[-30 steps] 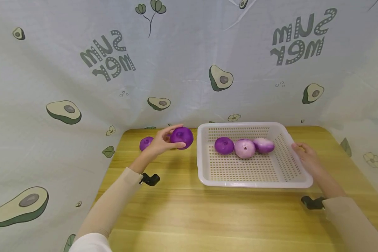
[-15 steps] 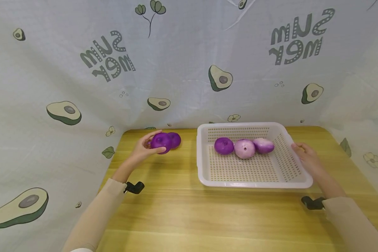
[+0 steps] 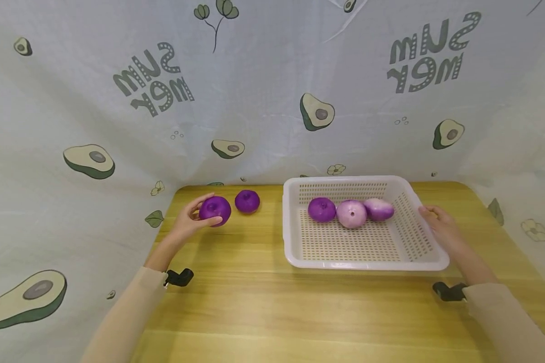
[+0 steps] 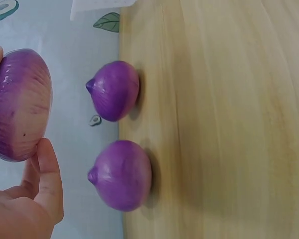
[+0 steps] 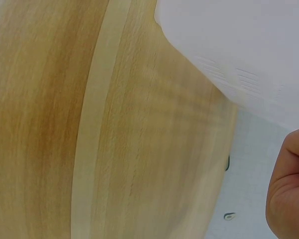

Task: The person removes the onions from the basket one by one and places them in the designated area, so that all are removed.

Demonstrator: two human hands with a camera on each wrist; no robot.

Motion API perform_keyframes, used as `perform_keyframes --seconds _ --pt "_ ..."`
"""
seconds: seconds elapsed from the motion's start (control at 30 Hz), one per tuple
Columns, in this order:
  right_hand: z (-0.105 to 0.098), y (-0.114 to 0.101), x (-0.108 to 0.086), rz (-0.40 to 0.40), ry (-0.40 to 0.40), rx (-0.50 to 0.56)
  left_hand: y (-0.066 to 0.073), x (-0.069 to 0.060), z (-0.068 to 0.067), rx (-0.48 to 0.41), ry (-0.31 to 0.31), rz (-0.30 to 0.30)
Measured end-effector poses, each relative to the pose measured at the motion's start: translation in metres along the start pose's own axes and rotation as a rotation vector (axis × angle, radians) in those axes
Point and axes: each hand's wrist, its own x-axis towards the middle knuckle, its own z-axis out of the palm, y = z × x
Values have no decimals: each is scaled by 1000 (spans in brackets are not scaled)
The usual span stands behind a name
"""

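My left hand (image 3: 188, 218) holds a purple onion (image 3: 215, 210) between thumb and fingers at the table's left; the left wrist view shows this onion (image 4: 21, 104) raised off the table. Two more onions (image 4: 115, 90) (image 4: 122, 175) rest on the wood there; in the head view one onion (image 3: 247, 201) shows right of the held one, and the other is hidden. My right hand (image 3: 442, 227) grips the right rim of a white perforated basket (image 3: 365, 265). Inside lie a purple onion (image 3: 321, 209) and two paler ones (image 3: 351, 214) (image 3: 379, 209), side by side.
The wooden table (image 3: 272, 307) reaches back to a hanging pale cloth (image 3: 263, 101) printed with avocados and letters. Black wrist mounts (image 3: 179, 277) (image 3: 448, 291) stick out beside both sleeves.
My left hand has moved left with its onion, away from the basket, uncovering an onion on the table and covering the leftmost one. My right hand and the basket stay in place.
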Motion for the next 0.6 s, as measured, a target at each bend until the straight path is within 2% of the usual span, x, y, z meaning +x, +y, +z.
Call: perform_keyframes --seconds 0.4,0.6 --pt "0 0 3 5 17 -39 -24 -14 -22 6 105 -147" --pt "1 0 3 13 20 -58 -39 -17 -30 -47 164 -211"
